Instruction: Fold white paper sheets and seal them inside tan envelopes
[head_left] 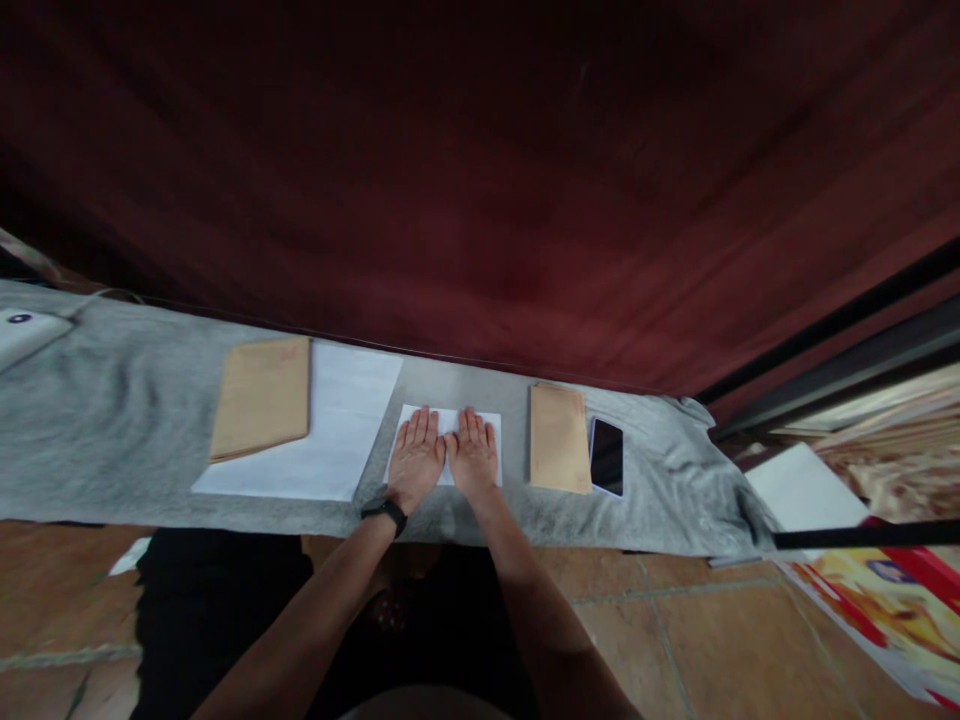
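Note:
A white sheet of paper [448, 420] lies on the grey cloth in front of me, its middle covered by both palms. My left hand [416, 455], with a black band at the wrist, presses flat on the left half, fingers stretched away from me. Flat on the right half rests my right hand [474, 450], its thumb close to the left one. Whether the paper is folded I cannot tell. To the left, a stack of brown envelopes [262, 398] sits on larger white paper [349, 415]. Another brown envelope stack [559, 440] lies to the right.
A phone [607, 457] with a dark screen lies beside the right stack. The grey cloth [135, 400] covers a narrow surface along a dark red panel [465, 200]. A white device [26, 335] stands far left. A colourful box [892, 610] is on the tiled floor at right.

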